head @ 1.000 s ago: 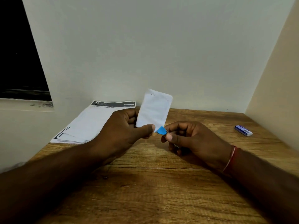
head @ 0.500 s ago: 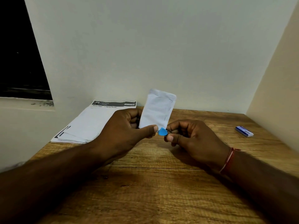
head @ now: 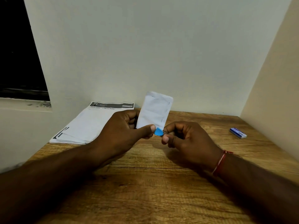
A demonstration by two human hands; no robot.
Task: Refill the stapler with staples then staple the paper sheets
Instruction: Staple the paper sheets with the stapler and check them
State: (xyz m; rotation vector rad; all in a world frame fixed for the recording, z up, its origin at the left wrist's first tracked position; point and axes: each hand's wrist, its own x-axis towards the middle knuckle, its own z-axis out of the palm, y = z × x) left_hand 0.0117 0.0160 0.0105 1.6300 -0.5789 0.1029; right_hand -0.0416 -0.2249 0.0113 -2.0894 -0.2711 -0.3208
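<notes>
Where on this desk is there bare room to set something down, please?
Bare wood: the near table edge between the forearms, and between the right hand and the staple box. Crowded: the paper stack fills the far left corner; mid-table, the left hand grips the folded sheet beside the blue stapler.

The stapler (head: 158, 132) shows only a blue tip; the rest is hidden inside the right hand (head: 186, 139). The left hand (head: 123, 131) covers the lower left of the folded paper (head: 154, 110) and the near right corner of the sheet stack (head: 84, 125). Print on the stack header and on the far-right box (head: 238, 133) is unreadable. The forearms (head: 48, 178) are cut off at the near edge.
</notes>
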